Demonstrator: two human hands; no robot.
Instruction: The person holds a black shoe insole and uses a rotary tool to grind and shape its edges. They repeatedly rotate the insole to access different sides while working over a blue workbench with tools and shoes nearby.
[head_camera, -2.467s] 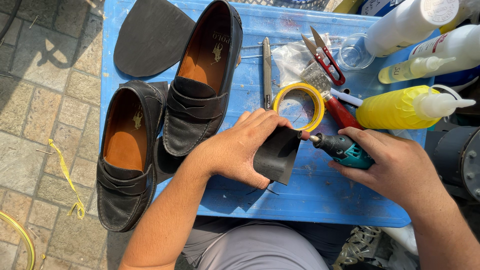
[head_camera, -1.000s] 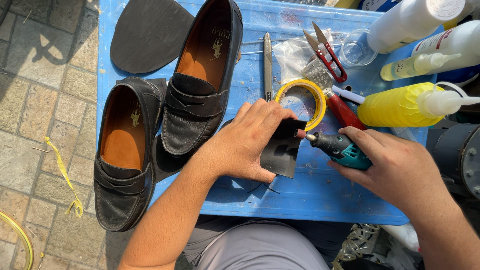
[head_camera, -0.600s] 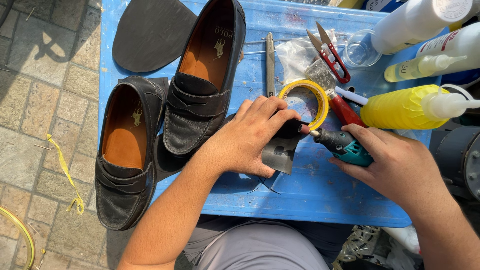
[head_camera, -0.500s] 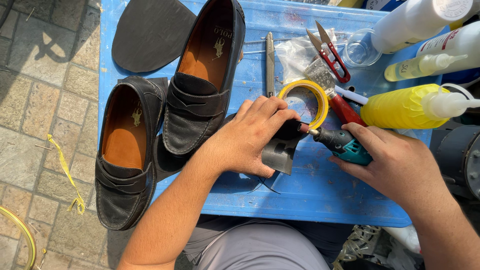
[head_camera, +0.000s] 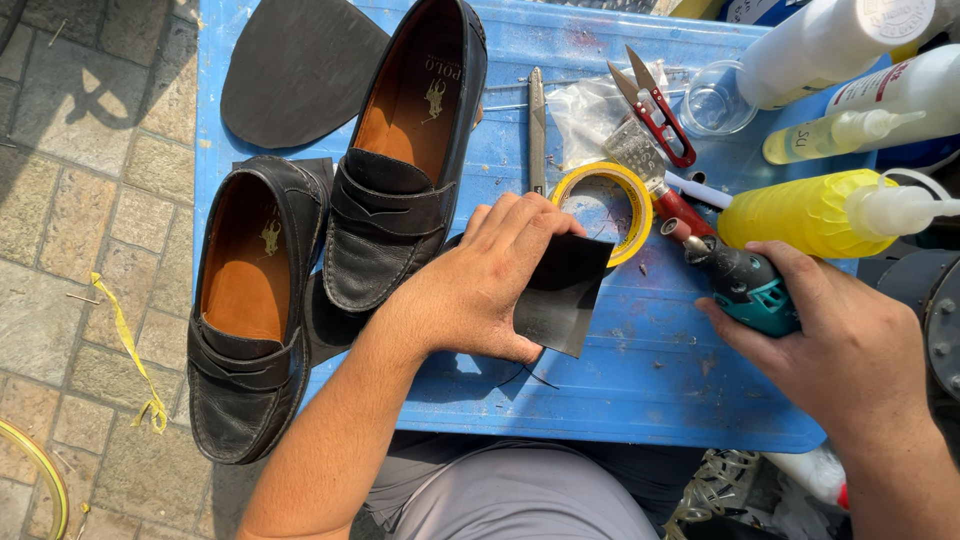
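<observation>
The left hand (head_camera: 480, 285) lies palm down on the blue bench (head_camera: 640, 400), its fingers closed over the near edge of a flat black rubber piece (head_camera: 562, 295), thumb under the lower corner, so the sheet is pinned between hand and bench top with its right half showing. The right hand (head_camera: 850, 345) is wrapped around a small teal rotary tool (head_camera: 745, 285), fingers curled tight on its body; the tool's dark nose points toward the rubber piece but stands a little apart from it, near its upper right corner. Just behind the rubber piece lies a roll of yellow tape (head_camera: 605, 200), touching or almost touching the sheet's top edge. To the left, two black loafers with tan linings rest toes toward the person: one loafer (head_camera: 405, 160) fully on the bench beside the left wrist, the other loafer (head_camera: 250, 310) hanging over the bench's left edge. A black sole blank (head_camera: 295, 70) lies at the far left corner. Farther back are red-handled snips (head_camera: 655, 105) on a clear plastic bag, a thin metal tool (head_camera: 537, 125), a small clear cup (head_camera: 715, 100), a yellow squeeze bottle (head_camera: 810, 210) lying on its side near the right hand, and white bottles (head_camera: 830, 40) at the far right corner.
</observation>
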